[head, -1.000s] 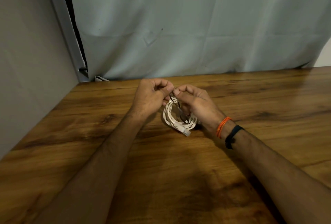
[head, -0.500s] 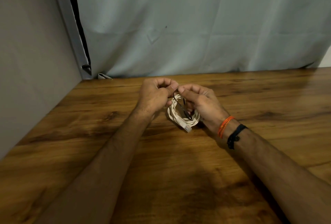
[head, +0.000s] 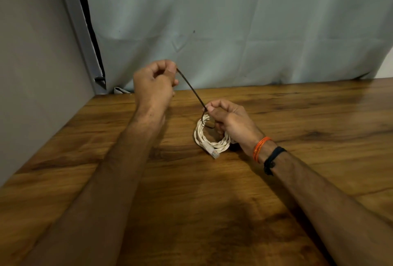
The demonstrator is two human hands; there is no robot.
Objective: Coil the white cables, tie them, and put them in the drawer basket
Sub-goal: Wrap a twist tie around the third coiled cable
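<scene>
A coiled white cable (head: 204,140) with a clear plug at its front lies on the wooden table (head: 212,202), near the middle. A thin black tie (head: 191,89) loops round the coil's far side and stretches taut up to the left. My left hand (head: 154,83) is raised above the table and pinches the tie's free end. My right hand (head: 230,122) rests on the coil's right side and pinches the tie close to the loop. No drawer basket is in view.
A grey cloth backdrop (head: 234,31) hangs behind the table's far edge. A grey wall panel (head: 32,74) stands along the left side. A small black clip (head: 100,79) sits at the backdrop's lower left corner.
My left hand has lifted up and to the left, drawing the black tie out taut. My right hand stays at the coil, which lies in the same spot.
</scene>
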